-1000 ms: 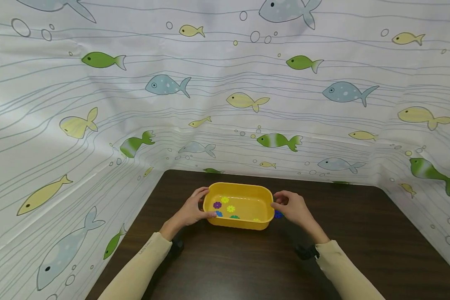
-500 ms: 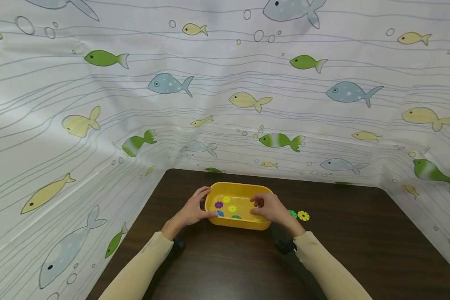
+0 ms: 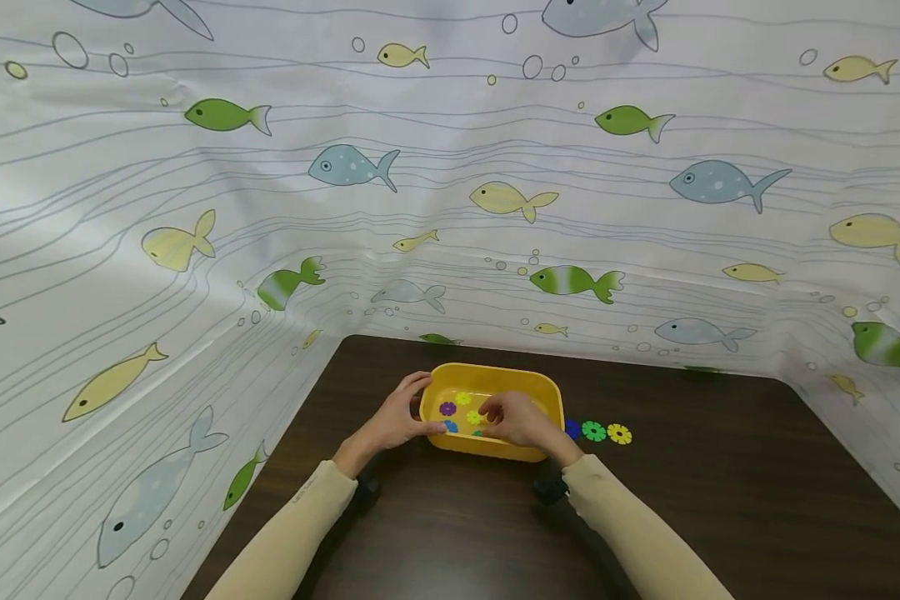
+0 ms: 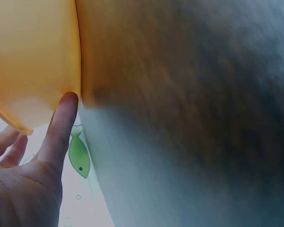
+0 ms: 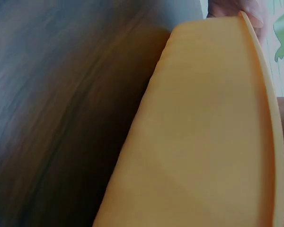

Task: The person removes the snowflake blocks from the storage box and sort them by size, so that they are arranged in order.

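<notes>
A yellow plastic basin (image 3: 495, 450) sits on the dark table, with small flower-shaped discs inside. My left hand (image 3: 393, 417) holds its left end, thumb at the front rim and fingers at the back corner. In the left wrist view the thumb (image 4: 61, 127) presses against the basin's wall (image 4: 33, 56). Over the inside, my right hand (image 3: 521, 421) reaches in from the right, fingertips close to a yellow disc (image 3: 474, 417) and a gap showing between thumb and fingers. Nearby lie a purple disc (image 3: 447, 409), another yellow one (image 3: 462, 398) and a blue one (image 3: 450, 426).
Right of the basin, a dark blue disc (image 3: 572, 429), a green disc (image 3: 594, 431) and a yellow disc (image 3: 619, 433) lie in a row on the table (image 3: 720, 483). A fish-patterned curtain (image 3: 450, 167) surrounds the table's back and sides.
My right hand has moved left from beside the basin's right end to over its inside, bringing the row of discs on the table into sight. My left hand stays on the basin.
</notes>
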`<state>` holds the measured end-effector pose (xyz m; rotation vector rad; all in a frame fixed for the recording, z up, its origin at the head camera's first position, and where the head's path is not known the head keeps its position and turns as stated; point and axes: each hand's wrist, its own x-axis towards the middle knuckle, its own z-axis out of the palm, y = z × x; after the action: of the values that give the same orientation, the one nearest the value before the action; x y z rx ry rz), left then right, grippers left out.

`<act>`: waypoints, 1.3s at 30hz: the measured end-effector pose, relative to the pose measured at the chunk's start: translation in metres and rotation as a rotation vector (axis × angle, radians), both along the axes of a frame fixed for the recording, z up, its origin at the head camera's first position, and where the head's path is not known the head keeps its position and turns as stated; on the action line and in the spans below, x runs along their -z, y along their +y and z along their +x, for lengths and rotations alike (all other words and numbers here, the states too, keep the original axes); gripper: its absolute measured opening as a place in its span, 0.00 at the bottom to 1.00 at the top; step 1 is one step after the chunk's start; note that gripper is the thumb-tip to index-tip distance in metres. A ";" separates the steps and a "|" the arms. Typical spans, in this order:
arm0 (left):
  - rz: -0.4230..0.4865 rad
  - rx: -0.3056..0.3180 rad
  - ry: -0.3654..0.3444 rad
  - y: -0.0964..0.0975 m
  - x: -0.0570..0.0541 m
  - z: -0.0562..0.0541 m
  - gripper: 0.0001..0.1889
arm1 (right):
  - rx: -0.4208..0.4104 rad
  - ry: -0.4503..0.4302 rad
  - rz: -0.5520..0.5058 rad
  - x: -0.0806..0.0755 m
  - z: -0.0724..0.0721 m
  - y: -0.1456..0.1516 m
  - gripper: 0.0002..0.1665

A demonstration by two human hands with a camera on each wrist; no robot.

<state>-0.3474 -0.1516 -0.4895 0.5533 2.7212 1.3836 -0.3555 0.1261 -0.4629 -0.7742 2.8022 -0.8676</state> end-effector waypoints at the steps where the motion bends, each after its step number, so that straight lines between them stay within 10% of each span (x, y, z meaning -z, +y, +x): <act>1: -0.001 -0.004 -0.002 0.000 0.000 0.000 0.46 | -0.009 -0.002 0.000 0.000 -0.001 -0.003 0.19; 25: 0.022 0.042 -0.002 -0.003 0.000 0.004 0.46 | -0.131 -0.172 0.077 0.003 -0.023 -0.062 0.22; 39: 0.033 0.039 0.013 -0.003 -0.001 0.006 0.47 | -0.158 -0.125 0.130 0.003 -0.026 -0.070 0.12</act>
<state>-0.3414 -0.1546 -0.4890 0.6169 2.6868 1.4237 -0.3811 0.0561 -0.4658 -0.8745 2.6161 -0.6763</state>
